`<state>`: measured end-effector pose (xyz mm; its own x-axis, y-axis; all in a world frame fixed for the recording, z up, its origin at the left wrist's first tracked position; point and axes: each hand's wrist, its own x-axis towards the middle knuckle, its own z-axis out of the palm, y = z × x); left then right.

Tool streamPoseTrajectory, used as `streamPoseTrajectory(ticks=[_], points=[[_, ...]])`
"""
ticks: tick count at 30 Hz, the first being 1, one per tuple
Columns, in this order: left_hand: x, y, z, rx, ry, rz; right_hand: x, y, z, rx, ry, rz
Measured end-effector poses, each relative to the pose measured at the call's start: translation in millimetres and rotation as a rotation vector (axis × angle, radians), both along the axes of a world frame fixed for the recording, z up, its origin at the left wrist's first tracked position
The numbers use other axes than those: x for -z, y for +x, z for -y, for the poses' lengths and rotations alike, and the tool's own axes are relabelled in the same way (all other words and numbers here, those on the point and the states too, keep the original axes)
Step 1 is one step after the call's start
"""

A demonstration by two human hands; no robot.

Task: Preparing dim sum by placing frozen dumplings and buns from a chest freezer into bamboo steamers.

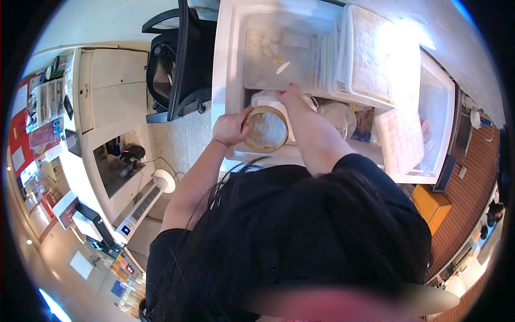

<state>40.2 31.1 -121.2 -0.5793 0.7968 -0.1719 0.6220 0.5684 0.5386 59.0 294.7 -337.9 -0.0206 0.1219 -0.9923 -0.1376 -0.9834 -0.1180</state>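
Observation:
My left hand (232,127) grips a round container (266,130) with a tan rim and a cloudy white top, held over the front of an open white chest freezer (228,48). My right hand (291,94) reaches further in, fingers curled at the near edge of a frosted rectangular tray (279,53); whether they hold that tray or the white container (264,98) just below it, I cannot tell. Clear bagged items (335,121) lie to the right of my right forearm.
Stacked white lidded trays (365,53) fill the back right, with a dimpled white tray (397,139) below them. Left of the freezer stand a black office chair (169,75), a white cabinet (112,91) and a tower fan (144,206) with trailing cables. Wooden furniture (429,206) stands at right.

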Motion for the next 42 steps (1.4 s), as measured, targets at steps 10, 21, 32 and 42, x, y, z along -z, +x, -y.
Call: streamPoseTrajectory(ticks=[10,21,32,42], points=[[3.4,2.3,3.4,0.017,0.042,-0.022,-103.5,-30.8,-24.4,-0.165,0.314,-0.433],[12.1,7.3,11.4,-0.009,-0.012,-0.078,-262.7,3.7,-13.1,-0.366,0.280,-0.440],[46.2,1.3,14.9,0.076,-0.103,-0.239,-386.9,143.2,-32.7,-0.468,0.360,-1.065],[8.1,3.6,1.0,0.000,-0.123,-0.090,-364.2,233.2,-104.6,-0.369,0.882,-0.777]])
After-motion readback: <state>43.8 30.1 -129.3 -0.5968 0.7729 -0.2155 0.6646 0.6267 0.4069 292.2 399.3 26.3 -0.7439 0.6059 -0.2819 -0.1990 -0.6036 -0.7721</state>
